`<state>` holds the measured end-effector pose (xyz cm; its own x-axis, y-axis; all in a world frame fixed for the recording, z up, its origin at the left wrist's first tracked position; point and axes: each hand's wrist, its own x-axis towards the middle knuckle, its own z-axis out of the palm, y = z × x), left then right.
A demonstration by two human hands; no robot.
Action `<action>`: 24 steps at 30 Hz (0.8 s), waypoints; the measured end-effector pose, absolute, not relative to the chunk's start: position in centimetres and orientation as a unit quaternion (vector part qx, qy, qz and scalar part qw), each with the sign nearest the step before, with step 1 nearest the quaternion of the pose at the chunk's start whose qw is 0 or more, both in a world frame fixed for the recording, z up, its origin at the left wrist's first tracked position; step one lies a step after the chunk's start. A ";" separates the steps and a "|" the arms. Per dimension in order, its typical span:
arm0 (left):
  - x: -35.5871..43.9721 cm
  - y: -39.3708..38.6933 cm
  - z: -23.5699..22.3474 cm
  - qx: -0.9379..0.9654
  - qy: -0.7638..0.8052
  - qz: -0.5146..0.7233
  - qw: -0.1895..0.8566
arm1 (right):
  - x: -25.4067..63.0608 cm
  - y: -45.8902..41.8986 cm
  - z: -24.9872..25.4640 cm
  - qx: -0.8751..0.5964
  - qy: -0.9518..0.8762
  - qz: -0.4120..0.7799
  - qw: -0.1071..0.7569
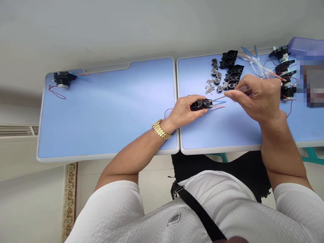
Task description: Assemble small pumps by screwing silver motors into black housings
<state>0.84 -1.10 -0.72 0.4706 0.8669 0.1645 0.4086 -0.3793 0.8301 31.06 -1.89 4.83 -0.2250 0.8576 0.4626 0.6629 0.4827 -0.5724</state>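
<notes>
Holding a black motor assembly and a screwdriver over blue desks

From the head view, I see the left hand curled around the black motor assembly on the right-hand desk, near its seam with the left-hand desk. The right hand closes on the screwdriver, its shaft slanting to the assembly's end. Small screws lie beyond, beside round metal-and-black parts and black housings.

On the flat blue table, small silver metal screws lie beyond the left hand, beside round black-and-silver parts. Curved black plastic housings and thin translucent tubes lie beyond the right hand, boxy black units rightward.
</notes>
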 end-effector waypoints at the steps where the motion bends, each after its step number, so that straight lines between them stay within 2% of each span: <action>1: 0.8 -1.1 -0.8 0.772 0.410 0.310 0.374 | 30.9 -2.0 5.1 -0.487 -0.774 0.128 0.384; 10: 0.8 -1.0 -0.9 0.765 0.411 0.316 0.383 | 29.6 -2.7 6.4 -0.434 -0.774 0.206 0.413; 19: 0.8 -1.0 -0.8 0.770 0.405 0.310 0.383 | 30.4 -2.4 5.7 -0.452 -0.765 0.184 0.420; 21: 0.8 -1.0 -0.9 0.763 0.404 0.320 0.391 | 30.1 -2.6 5.9 -0.442 -0.762 0.181 0.438; 24: 0.7 -0.8 -1.3 0.737 0.411 0.337 0.417 | 29.4 -2.9 6.3 -0.419 -0.715 0.177 0.531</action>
<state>0.68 -0.79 -1.29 0.4357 0.8869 0.1539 0.3245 -0.3142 0.8922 29.35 -2.90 6.29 -0.0851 0.7871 0.6109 0.4115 0.5862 -0.6979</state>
